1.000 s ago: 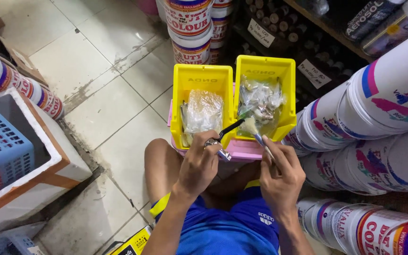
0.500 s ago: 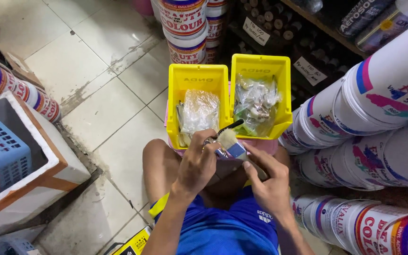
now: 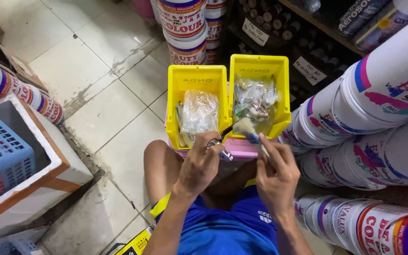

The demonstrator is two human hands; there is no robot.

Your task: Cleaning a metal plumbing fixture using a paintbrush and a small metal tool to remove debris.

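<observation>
Nearest, the left hand (image 3: 203,163) was clamped on a small shiny metal fitting (image 3: 219,147), while the right hand (image 3: 276,175) pinched a pale-bristled paintbrush (image 3: 245,127) against it, above the near edge of a pink tray (image 3: 242,150). Beyond, two yellow plastic bins (image 3: 195,82) held clear bagged parts on the stained tile floor (image 3: 95,71), with white paint buckets (image 3: 378,99) stacked alongside.

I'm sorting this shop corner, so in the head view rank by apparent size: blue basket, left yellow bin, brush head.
1. blue basket, though cut off and nearer the camera, so unsure
2. left yellow bin
3. brush head
</observation>
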